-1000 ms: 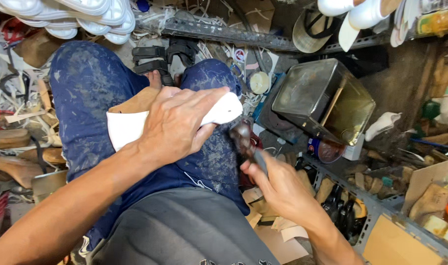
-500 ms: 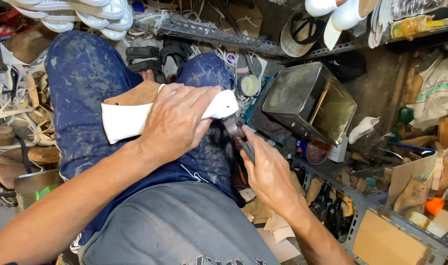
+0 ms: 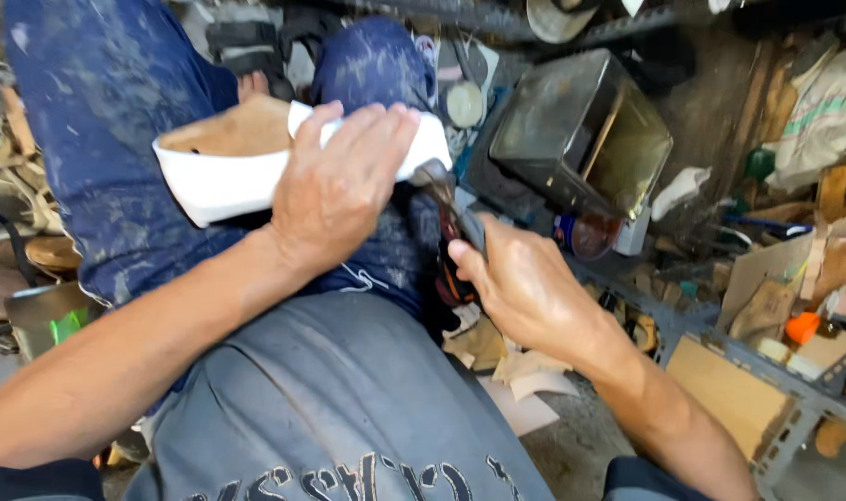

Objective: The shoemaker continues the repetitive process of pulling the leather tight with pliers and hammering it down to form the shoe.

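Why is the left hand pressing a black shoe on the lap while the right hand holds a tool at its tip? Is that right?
Not quite: the shoe is white, not black, as the head view shows. The left hand does press it on the lap, and the right hand holds a tool at its tip.

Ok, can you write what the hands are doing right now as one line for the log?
left hand: pressing white shoe onto lap | right hand: holding dark tool at shoe's toe end | metal box nearby
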